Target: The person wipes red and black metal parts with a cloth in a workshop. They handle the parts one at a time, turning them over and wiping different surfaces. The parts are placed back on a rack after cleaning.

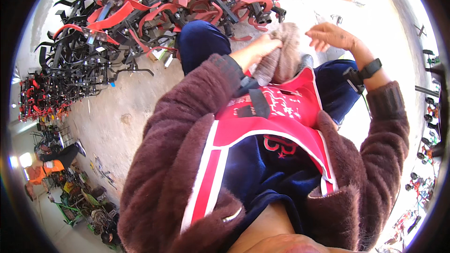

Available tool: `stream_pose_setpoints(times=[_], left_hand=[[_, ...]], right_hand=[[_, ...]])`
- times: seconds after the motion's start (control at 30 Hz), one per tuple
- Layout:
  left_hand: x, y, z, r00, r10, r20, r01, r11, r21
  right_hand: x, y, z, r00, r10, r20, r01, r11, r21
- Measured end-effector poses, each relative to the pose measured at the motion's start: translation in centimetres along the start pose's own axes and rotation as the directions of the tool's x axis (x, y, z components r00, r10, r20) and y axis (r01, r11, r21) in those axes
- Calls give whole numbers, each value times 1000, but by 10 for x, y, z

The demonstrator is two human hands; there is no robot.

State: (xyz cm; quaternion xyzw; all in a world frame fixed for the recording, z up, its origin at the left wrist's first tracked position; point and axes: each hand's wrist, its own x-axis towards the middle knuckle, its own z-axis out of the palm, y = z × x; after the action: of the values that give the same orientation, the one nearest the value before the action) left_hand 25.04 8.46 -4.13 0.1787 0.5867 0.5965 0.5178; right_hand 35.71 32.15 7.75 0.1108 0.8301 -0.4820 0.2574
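My left hand grips a greyish-brown, knitted-looking cloth, which hangs in folds over my lap. Whether the cloth is a glove or a rag, I cannot tell. To the right of it, my right hand is raised with nothing in it, its fingers bent and apart. A black band circles my right wrist, beside a small black device. Under the cloth lies a red apron with white trim and printed writing, spread between my bent knees.
Red and black rotary tiller blade assemblies are heaped beyond my left knee, along the left side. Bare concrete floor shows beside me. A person in an orange vest is near machinery parts at the left. Small machines line the right edge.
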Motion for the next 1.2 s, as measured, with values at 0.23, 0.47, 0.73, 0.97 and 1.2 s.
stream_pose_setpoints(times=[0.23, 0.47, 0.73, 0.97, 1.2], left_hand=[[48, -47, -62, 804, 0, -595, 105, 984, 142], [82, -44, -91, 549, 173, -818, -21, 981, 194], [104, -46, -101, 774, -45, -632, -165, 949, -269], [85, -65, -85, 902, -251, -352, 190, 962, -198], [94, -83, -96, 754, -217, -620, 191, 975, -110]], right_hand=[[79, 10, 7, 851, -327, -412, 384, 921, 63], [138, -11, 7, 718, -540, -439, 529, 833, -160], [164, -11, 30, 771, -529, -354, 447, 846, -292], [173, -14, 19, 828, -513, -225, 441, 844, -304], [174, -8, 25, 787, -552, -274, 459, 822, -336]])
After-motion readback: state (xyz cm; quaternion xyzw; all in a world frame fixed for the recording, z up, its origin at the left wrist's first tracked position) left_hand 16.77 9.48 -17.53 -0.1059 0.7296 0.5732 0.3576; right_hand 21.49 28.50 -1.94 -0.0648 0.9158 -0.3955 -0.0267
